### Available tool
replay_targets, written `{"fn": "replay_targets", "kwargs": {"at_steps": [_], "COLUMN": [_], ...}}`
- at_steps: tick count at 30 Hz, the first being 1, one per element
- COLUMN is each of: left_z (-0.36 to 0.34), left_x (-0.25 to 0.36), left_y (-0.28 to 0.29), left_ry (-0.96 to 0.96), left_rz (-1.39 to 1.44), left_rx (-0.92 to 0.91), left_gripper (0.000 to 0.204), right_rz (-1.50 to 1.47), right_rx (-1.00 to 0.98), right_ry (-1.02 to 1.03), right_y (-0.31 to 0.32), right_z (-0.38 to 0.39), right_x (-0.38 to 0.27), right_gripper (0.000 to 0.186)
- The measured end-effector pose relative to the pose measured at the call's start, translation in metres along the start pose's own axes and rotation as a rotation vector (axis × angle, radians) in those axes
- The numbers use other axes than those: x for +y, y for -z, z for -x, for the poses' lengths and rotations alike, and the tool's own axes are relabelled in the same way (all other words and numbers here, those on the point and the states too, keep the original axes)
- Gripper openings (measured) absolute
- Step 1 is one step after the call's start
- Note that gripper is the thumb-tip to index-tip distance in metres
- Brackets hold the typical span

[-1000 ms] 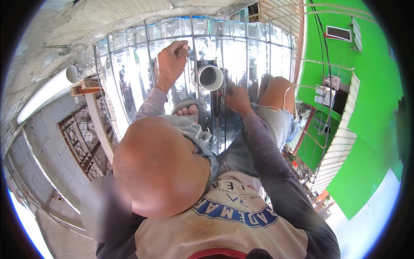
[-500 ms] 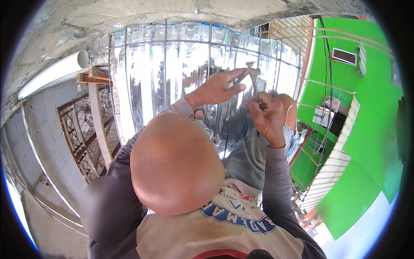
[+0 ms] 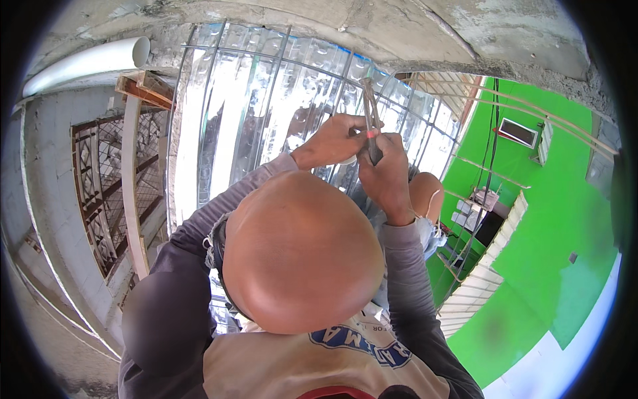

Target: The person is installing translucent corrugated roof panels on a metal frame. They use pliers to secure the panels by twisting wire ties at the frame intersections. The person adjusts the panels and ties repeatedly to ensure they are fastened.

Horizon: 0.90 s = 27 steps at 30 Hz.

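My right hand (image 3: 387, 174) is closed around the dark grips of a pair of metal pincers (image 3: 369, 106). The tool stands roughly upright, with its head up against the steel bars and its handles slightly apart. My left hand (image 3: 332, 139) comes in from the left with its fingers bent, and its fingertips close on the pincers' handles just above my right hand. Whether a thin wire is also between those fingers cannot be made out. Just beyond lies a grid of thin steel rebar (image 3: 278, 56) over shiny ribbed metal sheeting (image 3: 232, 100).
Rough concrete (image 3: 319, 16) runs along the far side. A white pipe (image 3: 90, 66) sticks out at the left, above a wooden post (image 3: 131, 179) and a barred opening (image 3: 113, 193). To the right are a green wall (image 3: 531, 246), hanging black cables (image 3: 488, 159) and an outdoor unit (image 3: 468, 216).
My right hand and the pincers have moved left and turned, and the handles now show side by side. My left fingers have closed in on them. The whole view has shifted and tilted.
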<state>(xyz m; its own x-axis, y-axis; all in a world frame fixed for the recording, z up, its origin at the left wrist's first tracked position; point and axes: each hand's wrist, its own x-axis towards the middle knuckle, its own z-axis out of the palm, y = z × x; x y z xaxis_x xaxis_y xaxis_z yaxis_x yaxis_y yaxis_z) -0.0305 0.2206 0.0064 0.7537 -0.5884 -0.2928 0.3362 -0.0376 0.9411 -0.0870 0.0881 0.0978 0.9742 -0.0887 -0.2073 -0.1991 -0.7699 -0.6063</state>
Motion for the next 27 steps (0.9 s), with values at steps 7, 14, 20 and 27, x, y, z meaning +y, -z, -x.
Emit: {"fn": "replay_targets", "kwargs": {"at_steps": [7,14,20,27], "left_z": [-0.036,-0.056,-0.052,-0.053], "left_x": [-0.023,-0.045,-0.033,-0.038], "left_y": [0.025,0.027,0.017,0.012], "left_ry": [0.249,0.209,0.152,0.152], "left_rz": [0.313,0.732,0.715,0.737], "left_rx": [0.305,0.354,0.391,0.423], "left_gripper": [0.029,0.031,0.032,0.029], "right_rz": [0.116,0.619,0.954,1.047], "right_rx": [-0.258,-0.459,-0.528,-0.605], "right_ry": [0.126,0.229,0.269,0.331], "right_y": [0.048,0.055,0.073,0.078], "right_z": [-0.059,-0.120,-0.139,-0.161], "right_x": [0.039,0.036,-0.006,-0.025], "right_gripper": [0.024,0.036,0.037,0.027]}}
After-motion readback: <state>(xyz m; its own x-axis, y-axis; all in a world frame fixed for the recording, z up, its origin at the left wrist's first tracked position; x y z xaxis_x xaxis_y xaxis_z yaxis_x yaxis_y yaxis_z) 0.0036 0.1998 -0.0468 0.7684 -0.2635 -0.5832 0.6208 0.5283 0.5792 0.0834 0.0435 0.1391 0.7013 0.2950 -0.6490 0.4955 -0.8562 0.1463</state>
